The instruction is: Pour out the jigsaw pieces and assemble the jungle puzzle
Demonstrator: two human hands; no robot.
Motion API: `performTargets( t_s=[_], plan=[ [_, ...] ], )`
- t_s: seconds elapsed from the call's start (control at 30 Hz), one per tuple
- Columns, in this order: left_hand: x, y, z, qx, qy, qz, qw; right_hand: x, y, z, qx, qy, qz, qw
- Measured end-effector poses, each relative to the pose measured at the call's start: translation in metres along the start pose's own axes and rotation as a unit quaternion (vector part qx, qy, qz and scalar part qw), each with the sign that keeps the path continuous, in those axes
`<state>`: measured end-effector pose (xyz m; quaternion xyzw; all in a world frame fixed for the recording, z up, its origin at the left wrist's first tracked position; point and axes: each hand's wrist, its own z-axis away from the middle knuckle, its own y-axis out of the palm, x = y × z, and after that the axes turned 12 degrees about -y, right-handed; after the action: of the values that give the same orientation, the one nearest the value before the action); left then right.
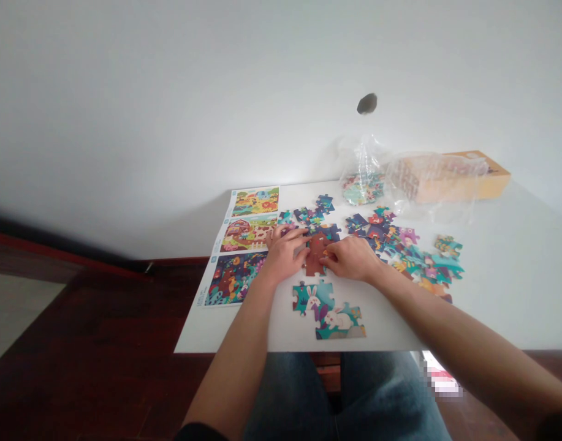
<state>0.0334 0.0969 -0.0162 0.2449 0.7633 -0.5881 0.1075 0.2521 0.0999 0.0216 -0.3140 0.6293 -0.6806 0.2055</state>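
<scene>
My left hand (284, 254) rests on the dark blue jigsaw pieces at the left of a brown jigsaw section (314, 260), its fingers lying across them. My right hand (349, 258) comes in from the right, its fingertips pinching the edge of that brown section. Below both hands lies a joined teal section with white rabbits (329, 312). A heap of loose colourful jigsaw pieces (400, 245) spreads to the right of my right hand. Along the left stands a printed sheet of puzzle pictures (237, 245). My hands hide part of the pieces beneath them.
The white table (244, 331) ends in a straight near edge above my jeans-clad knees (345, 392), with dark wood floor (92, 343) beyond its left side. At the back lie a clear plastic bag of pieces (362, 184) and a plastic-wrapped orange box (459, 179), against a white wall (216, 92).
</scene>
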Motion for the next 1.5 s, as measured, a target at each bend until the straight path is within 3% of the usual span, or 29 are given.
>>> performTargets(
  t_s=[0.33, 1.07, 1.23, 1.5],
  plan=[
    [-0.008, -0.011, 0.001, 0.067, -0.010, -0.036, 0.997, -0.003, 0.000, 0.000, 0.009, -0.003, 0.004, 1.000],
    [0.002, -0.004, -0.001, 0.052, -0.020, -0.028, 0.998, -0.004, 0.001, -0.001, -0.001, 0.012, -0.019, 1.000],
    [0.005, -0.004, -0.002, 0.050, -0.016, -0.020, 0.998, -0.001, -0.002, 0.002, -0.045, -0.025, -0.040, 0.998],
    [-0.001, -0.008, 0.000, 0.057, -0.009, -0.016, 0.998, 0.001, -0.001, 0.002, -0.023, -0.066, -0.053, 0.996]
  ],
)
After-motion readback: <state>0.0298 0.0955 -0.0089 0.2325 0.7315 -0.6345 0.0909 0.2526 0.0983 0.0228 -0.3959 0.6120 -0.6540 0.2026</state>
